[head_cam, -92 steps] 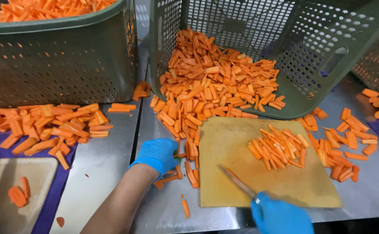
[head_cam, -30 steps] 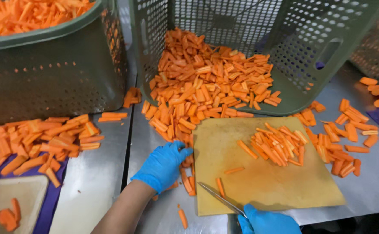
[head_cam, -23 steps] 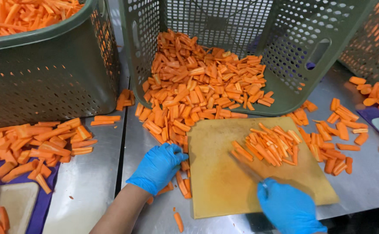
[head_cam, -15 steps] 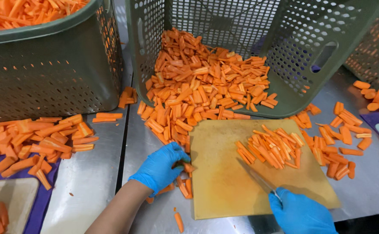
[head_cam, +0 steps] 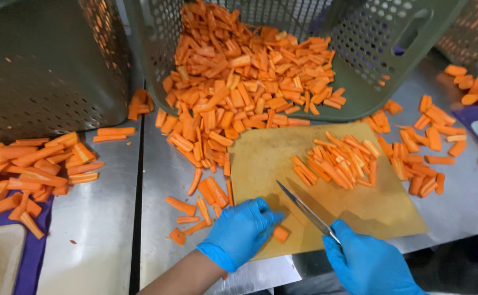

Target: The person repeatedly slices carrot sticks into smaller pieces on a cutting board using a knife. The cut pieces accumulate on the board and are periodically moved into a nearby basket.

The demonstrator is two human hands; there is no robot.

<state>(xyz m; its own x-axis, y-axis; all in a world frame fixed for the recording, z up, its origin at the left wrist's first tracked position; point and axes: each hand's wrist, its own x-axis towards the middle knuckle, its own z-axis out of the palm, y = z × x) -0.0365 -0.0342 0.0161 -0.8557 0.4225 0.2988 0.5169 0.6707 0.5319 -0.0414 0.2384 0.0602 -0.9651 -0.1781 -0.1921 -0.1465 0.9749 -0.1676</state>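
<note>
No packages, labels, signs or screens in view.

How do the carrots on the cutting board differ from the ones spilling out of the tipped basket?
The carrot sticks on the cutting board are thin and narrow; the carrot pieces at the basket are broader, flatter slabs. The board's form a small group; the basket's make a big pile that spills onto the steel table. Both are orange and lie loose.
</note>
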